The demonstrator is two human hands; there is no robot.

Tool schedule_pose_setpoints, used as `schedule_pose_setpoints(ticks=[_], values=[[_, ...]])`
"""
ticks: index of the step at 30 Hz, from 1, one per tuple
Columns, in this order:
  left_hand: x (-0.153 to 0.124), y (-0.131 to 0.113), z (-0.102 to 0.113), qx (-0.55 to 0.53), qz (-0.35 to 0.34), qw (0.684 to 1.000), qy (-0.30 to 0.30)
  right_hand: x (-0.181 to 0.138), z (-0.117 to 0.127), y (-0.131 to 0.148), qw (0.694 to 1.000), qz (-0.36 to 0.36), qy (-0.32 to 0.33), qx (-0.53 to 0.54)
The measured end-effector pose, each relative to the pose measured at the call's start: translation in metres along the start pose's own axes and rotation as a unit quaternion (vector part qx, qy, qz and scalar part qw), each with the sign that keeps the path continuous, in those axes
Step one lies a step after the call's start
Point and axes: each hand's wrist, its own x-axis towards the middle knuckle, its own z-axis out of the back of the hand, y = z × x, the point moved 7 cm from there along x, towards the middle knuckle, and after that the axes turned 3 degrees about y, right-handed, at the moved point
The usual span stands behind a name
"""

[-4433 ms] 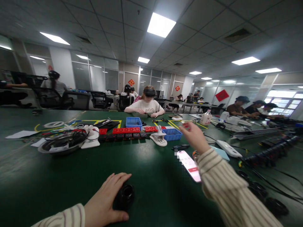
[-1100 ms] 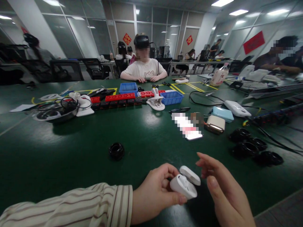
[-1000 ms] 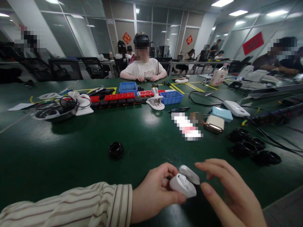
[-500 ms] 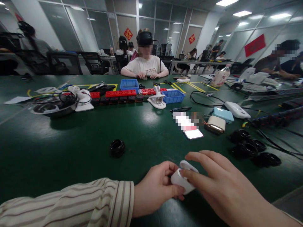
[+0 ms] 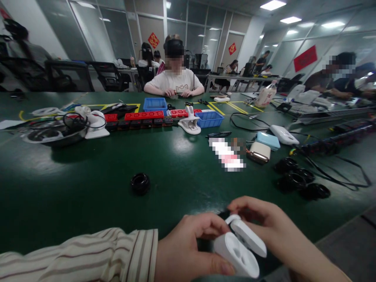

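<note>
My left hand [image 5: 196, 243] is closed around a white earbud charging case [image 5: 239, 256], tilted near the table's front edge. The lid stands raised on the case's right side, and the hollows inside face up. Just beyond the lid, my right hand [image 5: 261, 217] pinches a small white earbud [image 5: 233, 218]; its fingertips are partly hidden. A black ring-shaped part [image 5: 140, 183] lies on the green table to the left, apart from both hands.
Several black ring parts [image 5: 293, 179] lie at right, near cables and a cream power bank [image 5: 259, 152]. A lit phone [image 5: 226, 154] lies ahead. Farther back are a white clip stand [image 5: 190, 123], blue bins [image 5: 209, 119], red power strips [image 5: 143, 115] and a metal bowl [image 5: 55, 135]. A person sits opposite.
The case has come lower and closer, its lid now wide open with the inside showing. My right hand has left the case and holds an earbud beyond it. The view has shifted slightly.
</note>
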Motion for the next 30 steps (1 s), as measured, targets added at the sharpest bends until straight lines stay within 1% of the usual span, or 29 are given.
schedule_pose_setpoints(ticks=[2,4,7,10,12,15,18,20,23,26,29,30], values=[[-0.003,0.001,-0.004,0.000,0.009,1.000,0.008,0.004,-0.026,0.000,0.995,-0.017,0.036,0.095],[-0.005,0.001,-0.006,0.004,0.010,1.000,0.017,0.004,-0.037,0.002,0.984,-0.021,0.042,0.172],[-0.006,0.000,-0.007,0.019,-0.005,1.000,0.021,0.002,-0.037,0.002,0.964,-0.003,0.046,0.262],[-0.006,-0.002,-0.006,0.012,-0.018,1.000,0.019,-0.004,-0.031,-0.004,0.952,0.032,0.029,0.303],[-0.006,-0.004,-0.002,0.000,-0.030,1.000,-0.004,-0.011,-0.030,-0.011,0.954,0.038,-0.015,0.298],[-0.007,-0.007,0.006,-0.006,-0.058,0.996,-0.067,-0.021,-0.039,-0.018,0.958,0.042,-0.073,0.273],[-0.005,-0.009,0.012,-0.012,-0.087,0.988,-0.126,-0.027,-0.051,-0.010,0.968,0.068,-0.117,0.213],[-0.002,-0.008,0.013,-0.020,-0.097,0.984,-0.146,-0.029,-0.054,-0.005,0.971,0.069,-0.160,0.162],[0.001,-0.007,0.012,-0.020,-0.101,0.983,-0.155,-0.029,-0.050,0.001,0.967,0.077,-0.222,0.102],[0.000,-0.007,0.012,0.006,-0.107,0.983,-0.149,-0.031,-0.045,0.006,0.959,0.099,-0.259,0.066],[-0.002,-0.010,0.017,0.050,-0.126,0.982,-0.129,-0.035,-0.038,0.005,0.952,0.101,-0.285,0.052],[-0.001,-0.010,0.020,0.085,-0.124,0.981,-0.121,-0.037,-0.034,0.004,0.949,0.097,-0.297,0.051]])
